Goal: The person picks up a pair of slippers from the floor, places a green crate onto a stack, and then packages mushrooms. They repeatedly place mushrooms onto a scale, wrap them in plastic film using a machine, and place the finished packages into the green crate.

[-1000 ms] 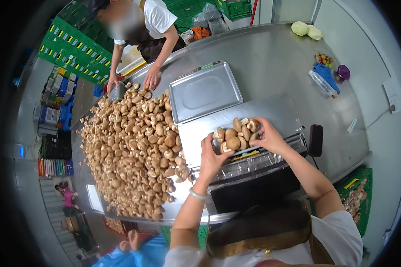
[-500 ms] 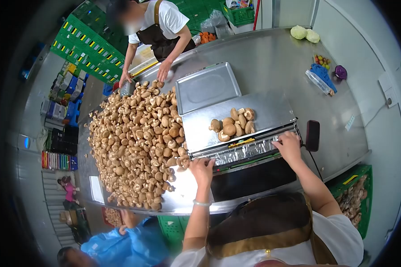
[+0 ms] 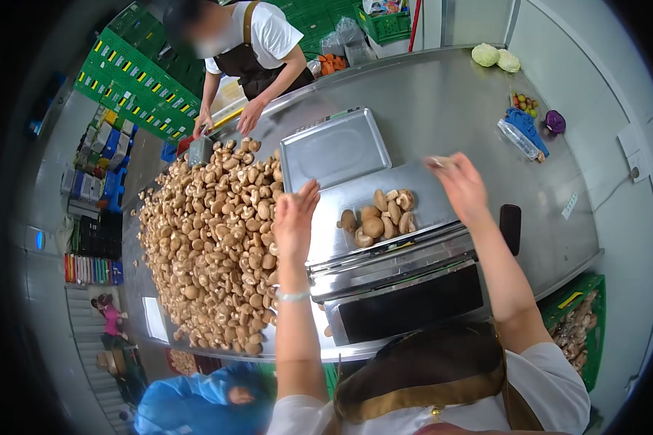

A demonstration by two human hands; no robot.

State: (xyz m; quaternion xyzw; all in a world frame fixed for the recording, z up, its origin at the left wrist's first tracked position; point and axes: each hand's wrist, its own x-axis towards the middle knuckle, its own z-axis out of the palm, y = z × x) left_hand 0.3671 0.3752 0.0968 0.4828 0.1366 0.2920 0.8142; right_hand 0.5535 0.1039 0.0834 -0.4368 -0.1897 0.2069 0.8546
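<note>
Both my hands are raised over the steel film-wrapping machine [image 3: 399, 264]. Above its left side, my left hand [image 3: 294, 214] has its fingers pressed together near the mushroom pile. My right hand [image 3: 458, 185] pinches at the thumb and fingertips, slightly blurred, over the right side of the plate. Clear cling film seems to run between the two hands, though its transparent sheet is hardly visible. A small group of shiitake mushrooms [image 3: 374, 227] lies on the metal plate [image 3: 428, 192] between my forearms.
Left of the machine is a large shiitake pile [image 3: 210, 254]. A metal tray [image 3: 334, 148] lies behind, and a black phone-like device [image 3: 510, 228] at right. Across the table a co-worker [image 3: 257, 51] reaches toward the pile; another person in blue [image 3: 196, 406] is at lower left.
My hands have risen from the machine's front film slot, away from me and over the plate. The crinkled film at the slot no longer shows. The co-worker's clear container has tilted.
</note>
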